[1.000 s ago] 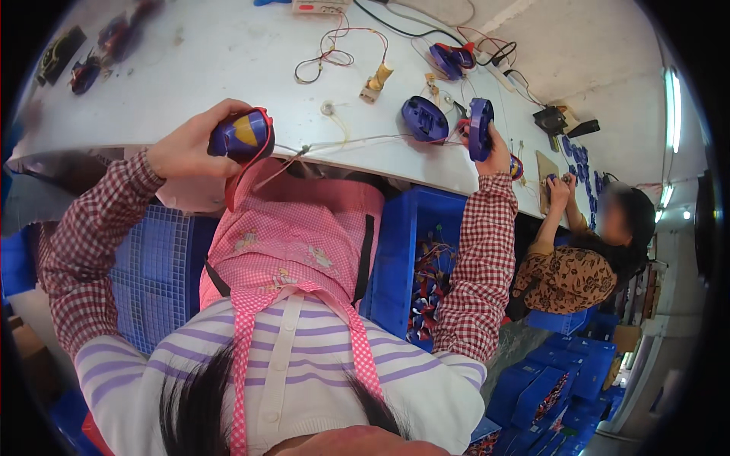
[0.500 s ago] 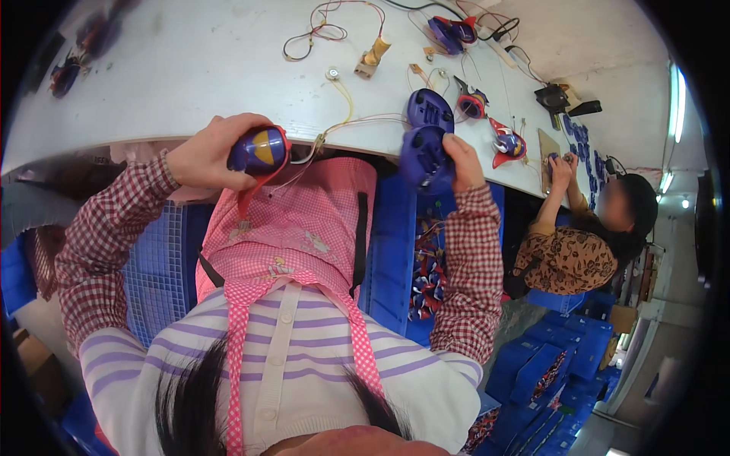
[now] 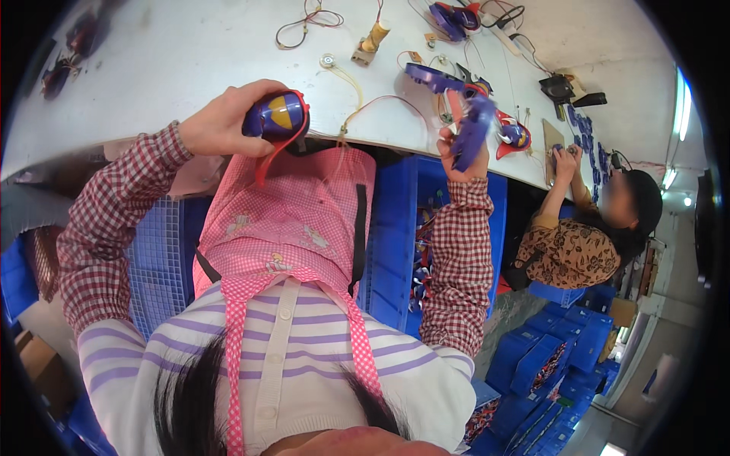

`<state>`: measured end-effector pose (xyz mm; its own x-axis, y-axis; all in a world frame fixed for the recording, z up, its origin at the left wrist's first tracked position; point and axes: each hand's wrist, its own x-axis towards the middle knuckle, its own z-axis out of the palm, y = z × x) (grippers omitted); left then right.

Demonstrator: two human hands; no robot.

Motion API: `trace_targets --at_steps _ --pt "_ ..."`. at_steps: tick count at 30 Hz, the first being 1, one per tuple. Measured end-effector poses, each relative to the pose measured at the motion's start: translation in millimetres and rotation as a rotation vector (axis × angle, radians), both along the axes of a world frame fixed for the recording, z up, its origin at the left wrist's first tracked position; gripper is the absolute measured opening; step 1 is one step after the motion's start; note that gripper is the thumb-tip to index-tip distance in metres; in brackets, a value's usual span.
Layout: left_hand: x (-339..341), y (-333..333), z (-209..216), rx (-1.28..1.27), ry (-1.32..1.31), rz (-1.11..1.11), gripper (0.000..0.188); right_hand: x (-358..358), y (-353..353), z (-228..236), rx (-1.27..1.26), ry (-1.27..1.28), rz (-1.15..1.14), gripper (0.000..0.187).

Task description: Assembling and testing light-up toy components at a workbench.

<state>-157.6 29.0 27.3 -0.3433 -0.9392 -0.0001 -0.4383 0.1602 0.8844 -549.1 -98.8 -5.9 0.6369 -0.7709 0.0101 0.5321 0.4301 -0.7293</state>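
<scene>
My left hand [image 3: 224, 121] is closed round a rounded purple toy shell [image 3: 266, 115] with a yellow patch and a red rim, held just over the table's near edge. Part of the red trim hangs down below it. On the right, my right hand [image 3: 465, 161] grips a purple plastic shell half [image 3: 474, 131], tilted on edge and smeared by motion. A second purple shell half [image 3: 432, 77] is beside it, above the table; whether the two halves are joined I cannot tell. Thin wires [image 3: 365, 105] run across the table between my hands.
The white table [image 3: 190, 53] carries a small motor-like brass part [image 3: 374, 38], a round metal disc [image 3: 328, 61] and purple-red toy parts [image 3: 514, 135]. Blue crates [image 3: 391, 243] stand below the edge. A co-worker [image 3: 578, 243] handles parts at the right.
My right hand has turned the purple shell half from lying flat to standing on edge. My left hand has moved slightly right and up with its shell. The wires on the table have shifted.
</scene>
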Motion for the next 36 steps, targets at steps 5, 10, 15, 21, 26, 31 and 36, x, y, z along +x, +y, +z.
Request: trace_targets --at_steps 5,10,15,21,26,31,36 --pt "-6.8 -1.3 -6.0 -0.288 -0.402 -0.139 0.069 13.2 -8.2 -0.2 0.142 -0.148 -0.129 0.045" --pt "24.2 15.1 26.3 -0.279 -0.437 -0.218 0.073 5.0 1.2 0.4 0.1 0.009 -0.181 0.034" --pt "74.0 49.3 65.8 -0.028 -0.173 -0.12 0.08 4.4 24.2 12.5 0.174 0.21 -0.343 0.035" --pt "144.0 72.5 107.2 -0.35 -0.865 0.049 0.074 66.5 48.3 21.6 -0.084 0.609 -0.353 0.036" --pt "197.7 80.3 120.3 -0.317 -1.273 0.206 0.068 132.0 65.9 27.8 0.159 0.415 0.037 0.028" --pt "223.9 62.3 100.8 -0.435 -1.284 0.209 0.06 164.1 68.2 14.6 0.184 0.475 -0.06 0.025" --pt "240.6 -1.2 54.9 -0.592 -1.271 0.106 0.06 172.8 35.8 20.1 -0.003 0.744 -0.039 0.024"
